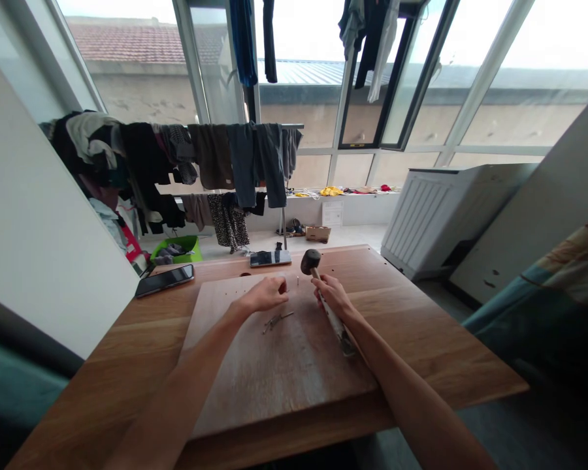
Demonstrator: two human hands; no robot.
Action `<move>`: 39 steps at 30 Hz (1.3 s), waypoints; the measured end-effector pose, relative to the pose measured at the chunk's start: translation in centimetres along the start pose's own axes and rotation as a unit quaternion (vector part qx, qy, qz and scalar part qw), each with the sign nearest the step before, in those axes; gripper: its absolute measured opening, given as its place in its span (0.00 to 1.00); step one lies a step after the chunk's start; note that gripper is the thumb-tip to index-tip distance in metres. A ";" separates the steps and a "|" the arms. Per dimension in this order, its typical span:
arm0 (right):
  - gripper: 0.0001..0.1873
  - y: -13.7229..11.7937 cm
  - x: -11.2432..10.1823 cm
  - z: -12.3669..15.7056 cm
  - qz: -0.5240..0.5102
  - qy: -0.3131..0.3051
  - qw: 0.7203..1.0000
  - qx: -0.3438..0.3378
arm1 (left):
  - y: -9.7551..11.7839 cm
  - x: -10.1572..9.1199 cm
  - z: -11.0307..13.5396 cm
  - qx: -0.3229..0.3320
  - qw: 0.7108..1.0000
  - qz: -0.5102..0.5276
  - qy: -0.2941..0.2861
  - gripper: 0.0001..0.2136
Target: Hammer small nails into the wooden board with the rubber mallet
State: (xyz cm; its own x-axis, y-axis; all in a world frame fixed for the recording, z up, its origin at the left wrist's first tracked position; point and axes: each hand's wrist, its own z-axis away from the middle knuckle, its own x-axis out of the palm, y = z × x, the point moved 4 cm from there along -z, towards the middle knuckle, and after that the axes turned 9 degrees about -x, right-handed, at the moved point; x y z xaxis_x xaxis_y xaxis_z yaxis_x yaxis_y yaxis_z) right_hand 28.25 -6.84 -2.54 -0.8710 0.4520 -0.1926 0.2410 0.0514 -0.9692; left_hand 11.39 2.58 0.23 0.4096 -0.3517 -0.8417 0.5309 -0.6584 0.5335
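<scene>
My right hand point(332, 295) is wrapped round the handle of a mallet with a black head point(310, 260), held just above a pale wooden board point(274, 372). My left hand point(267, 294) rests on the board with its fingers curled, pinched near a small upright nail point(297, 281) that stands between the two hands. Whether the fingers touch a nail I cannot make out. Several loose nails point(276, 320) lie on the board just in front of my left hand.
The board lies on a brown wooden table point(431, 339). Two phones lie on it, one at the far left point(165, 279) and one at the far edge point(270, 258). A drying rack with clothes point(215, 163) and a white appliance point(441, 209) stand beyond.
</scene>
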 end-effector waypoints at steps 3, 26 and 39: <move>0.10 0.0 -0.1 -0.1 -0.010 0.005 1.000 0.000 | -1.2 0.0 -1.6 -0.017 0.998 0.011 0.058 0.03; 0.19 -1.2 0.9 0.5 -0.151 -0.040 0.988 -0.018 | -3.4 2.3 -2.6 -0.003 0.985 0.112 0.129 0.04; 0.19 -1.6 2.3 1.3 -0.173 -0.095 0.980 -0.021 | -3.3 2.7 -2.5 -0.002 0.976 0.141 0.164 0.04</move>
State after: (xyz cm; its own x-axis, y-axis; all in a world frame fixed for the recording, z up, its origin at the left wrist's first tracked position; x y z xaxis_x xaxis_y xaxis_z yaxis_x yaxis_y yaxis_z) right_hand 25.29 -7.06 -1.62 -0.9666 0.2283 0.1166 -0.0680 0.2104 -0.9753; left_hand 12.61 5.50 -3.56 0.7550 -0.2869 -0.5896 0.3653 -0.5627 0.7416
